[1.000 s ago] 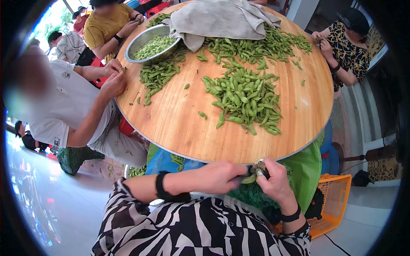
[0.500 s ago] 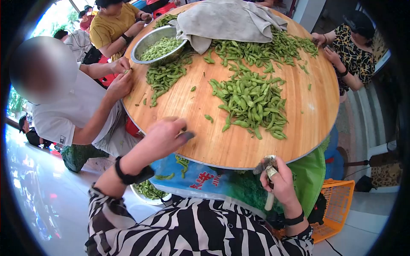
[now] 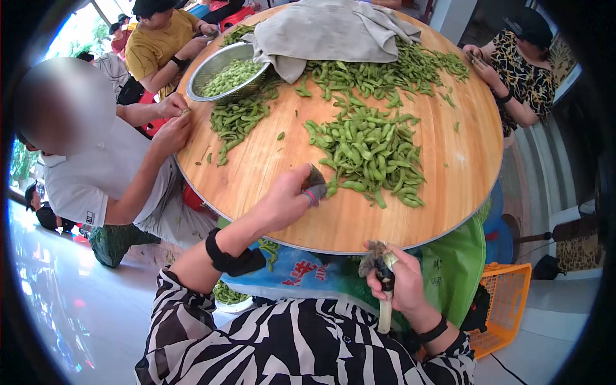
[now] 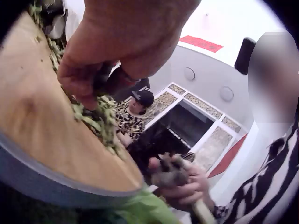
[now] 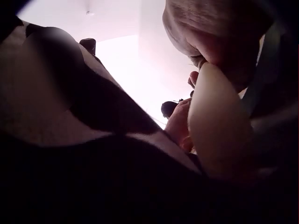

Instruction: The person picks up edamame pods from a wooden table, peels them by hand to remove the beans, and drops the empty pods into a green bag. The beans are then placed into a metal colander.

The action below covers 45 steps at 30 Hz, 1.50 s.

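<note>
At the near edge of the soybean pod pile point(image 3: 372, 151), my left hand point(image 3: 282, 199) reaches over the table with dark covers on its fingertips. Its thumb and forefinger stand apart beside a pod point(image 3: 332, 187); the left wrist view shows this hand point(image 4: 126, 42) bent down over the pods point(image 4: 100, 123). My right hand point(image 3: 404, 282), in front of the table edge, grips a tool with a pale handle point(image 3: 385, 316) pointing down. Grey covers sit on its fingertips too. The handle point(image 5: 217, 116) fills much of the right wrist view; the tool's other end is hidden.
A metal colander point(image 3: 199, 90) of shelled beans stands at the back left beside more pods. Grey cloth point(image 3: 333, 32) covers part of the far pile. Other people sit around the round table point(image 3: 269, 224). Green bag point(image 3: 459, 256) and orange crate point(image 3: 507, 308) are below at right.
My left hand went from beside the right hand out to the left, then across to the pod pile. My right hand keeps its grip on the tool.
</note>
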Tool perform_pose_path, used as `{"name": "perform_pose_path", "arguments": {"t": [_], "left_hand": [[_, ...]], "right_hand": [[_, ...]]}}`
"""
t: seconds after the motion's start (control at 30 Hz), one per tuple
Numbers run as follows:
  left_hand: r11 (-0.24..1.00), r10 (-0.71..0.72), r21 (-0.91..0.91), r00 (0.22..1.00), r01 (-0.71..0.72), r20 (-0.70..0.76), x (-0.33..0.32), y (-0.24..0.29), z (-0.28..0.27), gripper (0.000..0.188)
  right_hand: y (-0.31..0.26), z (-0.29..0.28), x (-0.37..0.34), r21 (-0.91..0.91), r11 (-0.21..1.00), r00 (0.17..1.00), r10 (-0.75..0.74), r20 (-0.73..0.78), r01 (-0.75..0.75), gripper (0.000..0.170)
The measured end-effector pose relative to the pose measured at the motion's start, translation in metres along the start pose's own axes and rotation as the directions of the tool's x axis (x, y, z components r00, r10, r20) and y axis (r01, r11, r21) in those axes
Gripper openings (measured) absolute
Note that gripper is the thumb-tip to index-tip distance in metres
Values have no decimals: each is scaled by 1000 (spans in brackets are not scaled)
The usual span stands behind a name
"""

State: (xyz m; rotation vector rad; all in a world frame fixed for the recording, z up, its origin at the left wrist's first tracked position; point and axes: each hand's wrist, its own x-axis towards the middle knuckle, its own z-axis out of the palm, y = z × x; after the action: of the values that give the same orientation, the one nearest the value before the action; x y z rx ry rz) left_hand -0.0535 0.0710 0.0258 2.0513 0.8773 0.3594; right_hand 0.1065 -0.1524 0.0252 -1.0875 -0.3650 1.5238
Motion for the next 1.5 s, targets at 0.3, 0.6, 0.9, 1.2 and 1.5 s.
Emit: {"name": "perform_pose_path", "arguments": {"t": [0.3, 0.6, 0.9, 1.2, 1.5], "left_hand": [[685, 32, -704, 957, 189, 288, -25, 52, 43, 13], [581, -35, -752, 933, 310, 357, -26, 57, 46, 20], [589, 25, -768, 943, 254, 331, -26, 46, 52, 20], [277, 198, -814, 798, 511, 569, -22, 37, 53, 18], [548, 811, 283, 583, -787, 47, -26, 53, 35, 36]], "right_hand": [[-27, 19, 1, -96, 976, 979, -189, 79, 196, 43], [-20, 16, 0, -141, 950, 959, -265, 97, 277, 46], [-21, 12, 3, -141, 962, 972, -231, 52, 236, 40], [-26, 4, 1, 246, 969, 990, -37, 133, 3, 39], [-13, 1, 4, 448, 892, 985, -19, 169, -59, 40]]}}
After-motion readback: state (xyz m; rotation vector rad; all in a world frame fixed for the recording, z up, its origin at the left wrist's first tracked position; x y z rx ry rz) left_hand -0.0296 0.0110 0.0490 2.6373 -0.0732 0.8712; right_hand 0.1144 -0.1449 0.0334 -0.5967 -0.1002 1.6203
